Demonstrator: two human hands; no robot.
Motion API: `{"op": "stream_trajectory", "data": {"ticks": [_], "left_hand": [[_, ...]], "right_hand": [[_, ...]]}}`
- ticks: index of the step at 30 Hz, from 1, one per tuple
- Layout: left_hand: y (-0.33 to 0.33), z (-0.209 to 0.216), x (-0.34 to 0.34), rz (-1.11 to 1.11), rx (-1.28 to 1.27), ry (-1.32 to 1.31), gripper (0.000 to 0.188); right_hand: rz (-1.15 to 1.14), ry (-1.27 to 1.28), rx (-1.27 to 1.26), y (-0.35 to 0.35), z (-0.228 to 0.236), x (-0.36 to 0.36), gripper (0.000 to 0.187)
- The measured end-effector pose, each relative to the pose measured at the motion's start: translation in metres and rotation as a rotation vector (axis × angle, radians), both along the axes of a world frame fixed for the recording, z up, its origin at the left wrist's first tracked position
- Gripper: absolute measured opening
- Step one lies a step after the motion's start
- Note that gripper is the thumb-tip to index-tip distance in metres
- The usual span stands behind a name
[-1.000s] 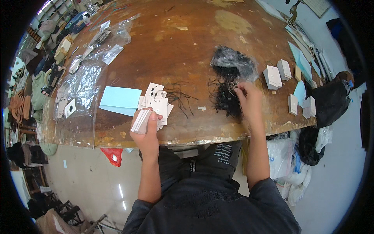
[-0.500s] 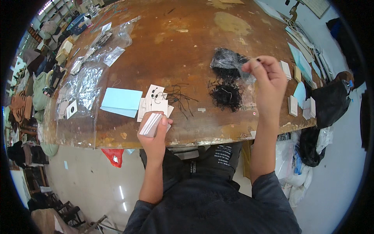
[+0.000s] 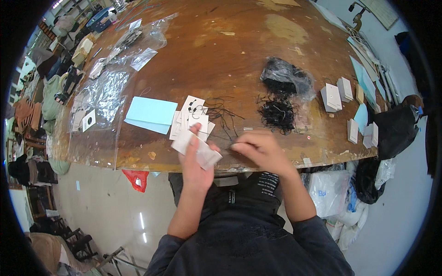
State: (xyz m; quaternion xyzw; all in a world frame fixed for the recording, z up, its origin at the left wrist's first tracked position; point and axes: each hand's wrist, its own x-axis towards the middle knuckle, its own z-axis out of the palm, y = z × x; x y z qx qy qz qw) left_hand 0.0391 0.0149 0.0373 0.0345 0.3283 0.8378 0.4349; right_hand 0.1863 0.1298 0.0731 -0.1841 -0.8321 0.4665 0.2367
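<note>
My left hand (image 3: 197,158) is closed around a small stack of white tags (image 3: 205,155), held tilted over the table's near edge. Just to its right, my right hand (image 3: 258,149) pinches what looks like a thin black string (image 3: 231,146); most of it is too fine to follow. Beyond the left hand lies a loose pile of white tags (image 3: 191,108) with black strings (image 3: 221,115) trailing rightward. Farther right sits a tangled bundle of black strings (image 3: 277,115), against a clear plastic bag (image 3: 294,80) with more black strings in it.
Light blue folded paper (image 3: 151,112) lies left of the pile, beside clear plastic bags (image 3: 103,101). Stacks of white tags (image 3: 330,97) stand at the right of the worn wooden table (image 3: 207,60). A black bag (image 3: 393,124) is at its right edge.
My right hand has come down and left from beside the plastic bag to near my left hand. The stack in my left hand has turned and shifted slightly right.
</note>
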Motion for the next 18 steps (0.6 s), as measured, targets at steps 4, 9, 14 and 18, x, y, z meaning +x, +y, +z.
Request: {"op": "stream_trajectory", "data": {"ticks": [4,9,14,18], "left_hand": [[0.002,0.006,-0.017,-0.12,-0.144,0.133,0.037],[0.002,0.004,0.002,-0.167,-0.151,0.207,0.037],[-0.003,-0.003,0.0,-0.012,-0.271,0.583,0.026],[-0.009,-0.004,0.001,0.003,-0.325,0.768,0.025]], "right_hand": [[-0.296,0.761,-0.545,0.011,0.001,0.006,0.02],[-0.248,0.674,-0.597,-0.014,0.004,-0.018,0.022],[-0.386,0.216,-0.134,-0.041,0.0,-0.043,0.022],[-0.395,0.172,-0.069,-0.052,-0.001,-0.048,0.026]]}}
